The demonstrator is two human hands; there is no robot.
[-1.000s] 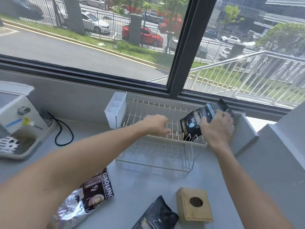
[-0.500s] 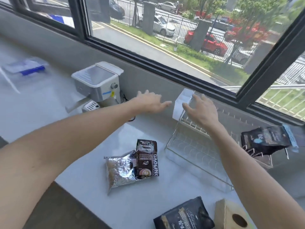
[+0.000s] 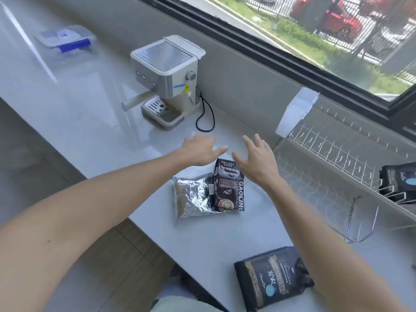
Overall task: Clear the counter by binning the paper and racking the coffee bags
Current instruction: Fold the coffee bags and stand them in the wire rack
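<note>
Since that crinkly silver-and-brown foil coffee bag (image 3: pixel 208 192) mid-counter looks light and slippery, I'd grip its far brown end, both the left hand (image 3: pixel 200 152) and right hand (image 3: pixel 258 159) hovering spread and empty above.

Brown coffee bag (image 3: pixel 229 184): "GAOLING" in white capitals along its right edge; "BAKED COFFEE" and "NET WEIGHT" in small print near its top. Black coffee bag (image 3: pixel 272 280): gold lettering, illegible.
</note>
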